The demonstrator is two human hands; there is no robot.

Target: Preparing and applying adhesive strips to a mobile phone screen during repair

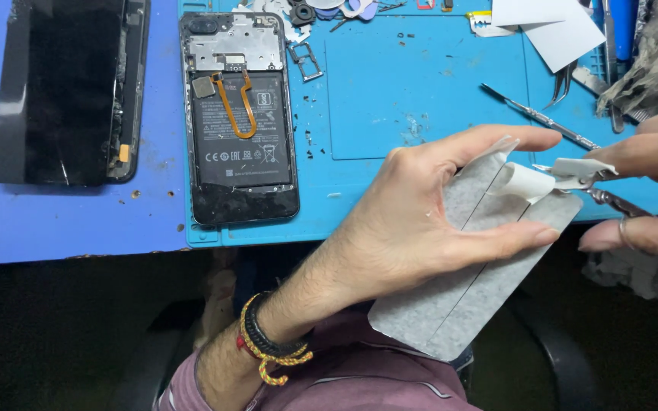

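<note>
My left hand point(420, 221) grips a grey speckled rectangular sheet point(458, 297) by its edges, thumb below and fingers across the top. At its upper corner a white liner strip point(531, 183) curls up off the sheet. My right hand point(653, 164) enters from the right edge and holds metal tweezers point(603, 190), whose tips pinch the peeled white strip. An opened phone point(239, 114) lies on the blue work mat point(390, 91), its battery and orange flex cable exposed. A detached black screen panel point(70, 87) lies to the left.
A metal probe tool point(538, 114) lies on the mat right of centre. White paper pieces point(550, 30), more tweezers, small parts and a fibrous cloth point(656, 53) crowd the top right. A SIM tray point(308, 61) sits beside the phone. The table edge runs below the mat.
</note>
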